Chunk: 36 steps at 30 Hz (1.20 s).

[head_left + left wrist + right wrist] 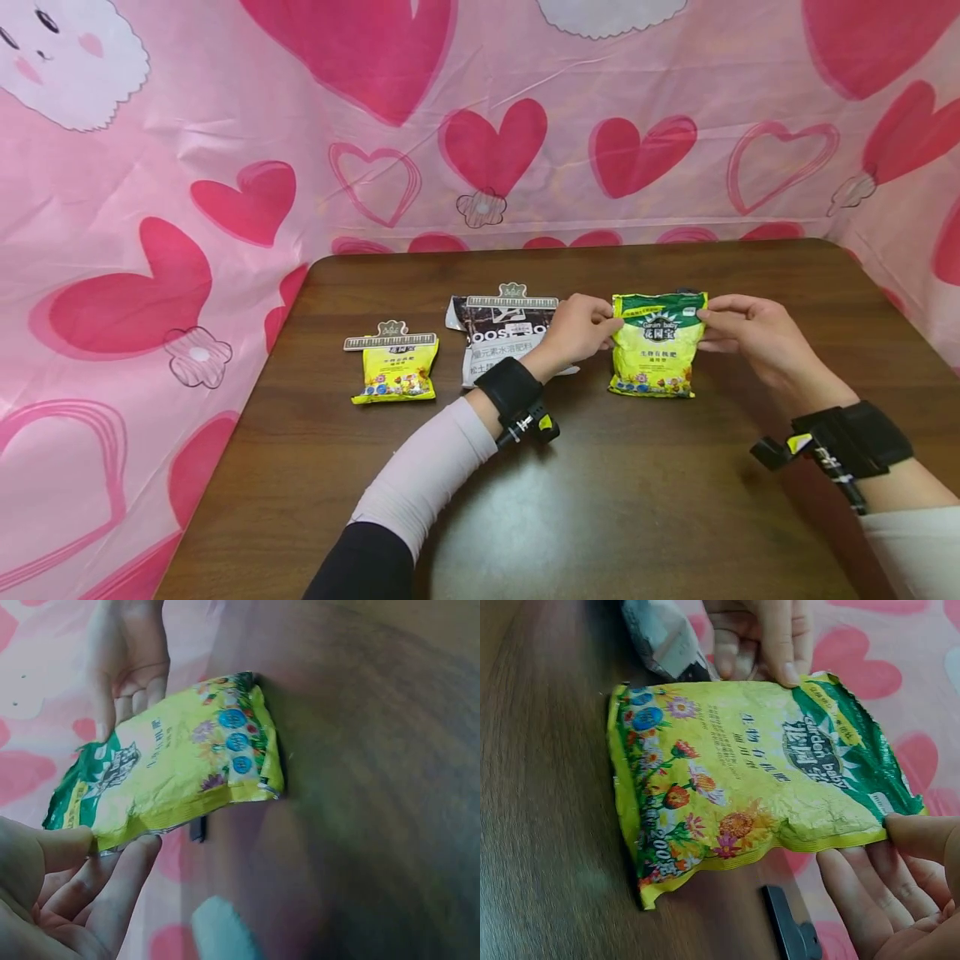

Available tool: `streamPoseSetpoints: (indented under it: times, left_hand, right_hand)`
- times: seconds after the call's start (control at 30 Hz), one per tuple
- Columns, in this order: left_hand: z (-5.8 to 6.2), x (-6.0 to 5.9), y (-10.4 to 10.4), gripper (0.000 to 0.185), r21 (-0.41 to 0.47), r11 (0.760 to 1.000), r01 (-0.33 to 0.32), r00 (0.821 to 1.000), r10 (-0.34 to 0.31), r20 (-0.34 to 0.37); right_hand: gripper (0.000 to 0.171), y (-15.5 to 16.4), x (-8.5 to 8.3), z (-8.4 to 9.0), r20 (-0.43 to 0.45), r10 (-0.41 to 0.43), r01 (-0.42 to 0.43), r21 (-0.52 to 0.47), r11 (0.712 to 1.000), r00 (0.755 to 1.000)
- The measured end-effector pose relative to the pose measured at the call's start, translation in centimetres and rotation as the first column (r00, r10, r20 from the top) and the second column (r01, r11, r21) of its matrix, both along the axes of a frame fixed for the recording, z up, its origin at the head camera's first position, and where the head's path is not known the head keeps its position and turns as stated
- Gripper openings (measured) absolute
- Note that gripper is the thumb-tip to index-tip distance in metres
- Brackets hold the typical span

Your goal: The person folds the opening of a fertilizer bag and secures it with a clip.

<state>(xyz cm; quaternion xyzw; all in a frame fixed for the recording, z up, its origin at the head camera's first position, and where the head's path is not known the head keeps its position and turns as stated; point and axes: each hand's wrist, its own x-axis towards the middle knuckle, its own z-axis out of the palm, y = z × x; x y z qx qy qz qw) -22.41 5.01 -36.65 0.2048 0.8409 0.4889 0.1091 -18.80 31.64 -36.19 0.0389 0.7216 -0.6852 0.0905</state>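
Note:
A yellow and green fertilizer bag [656, 354] stands upright on the table, its printed front facing me. My left hand [572, 333] pinches the bag's left edge near the green top, thumb in front and fingers behind. On the opposite edge, my right hand [761, 337] pinches it at about the same height. The right wrist view shows the right thumb on the front of the bag [727, 772] and the other fingers behind. Beyond the bag lies a black clip [791, 926], mostly hidden in the head view.
To the left, a black and white bag [495, 358] lies with a piano-key-patterned clip [513, 300] across its top, partly behind my left arm. Farther left is a smaller yellow bag [397, 375] with a similar clip [390, 340]. A pink heart-print cloth [300, 108] hangs behind the brown table [570, 517].

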Motion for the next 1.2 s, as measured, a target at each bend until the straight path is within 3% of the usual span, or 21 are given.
streamPoseSetpoints:
  times: [0.3,0.47,0.57,0.77,0.87,1.07,1.2]
  left_hand:
    - [0.8,-1.1,-2.2,0.015,-0.028,0.999,0.03,0.997,-0.032,-0.065]
    - [1.1,-1.6,-3.2,0.016,-0.033,0.999,0.033,0.995,-0.037,-0.097]
    - [1.3,-1.7,-3.7,0.016,-0.041,0.998,0.046,0.993,-0.05,-0.106]
    - [1.6,-1.8,-4.7,0.019,-0.03,0.996,0.084,0.993,-0.086,-0.085]
    - [1.5,-1.8,-5.0,0.021,-0.038,0.994,0.098,0.991,-0.101,-0.087]
    - [1.6,-1.7,-5.2,0.018,-0.081,0.991,0.104,0.979,-0.116,-0.167]
    - [2.1,-1.6,-5.0,0.019,-0.053,0.994,0.099,0.975,-0.107,-0.193]
  right_hand:
    - [0.005,-2.0,-0.5,0.7,-0.093,-0.013,0.008,-0.051,0.999,0.996]
    - [0.008,-2.7,-0.8,0.8,-0.145,0.016,-0.031,-0.102,0.994,0.989]
    - [0.009,-3.2,-0.9,0.8,-0.166,0.021,-0.041,-0.119,0.992,0.986]
    - [0.005,-4.1,-1.0,0.7,-0.178,-0.012,0.002,-0.058,0.998,0.984]
    - [0.005,-4.2,-1.0,0.5,-0.189,0.004,-0.021,-0.089,0.996,0.982]
    - [0.005,-4.3,-0.7,0.1,-0.21,-0.001,-0.019,-0.097,0.995,0.978]
    - [0.006,-4.2,-0.6,0.0,-0.236,0.011,-0.036,-0.103,0.994,0.972]
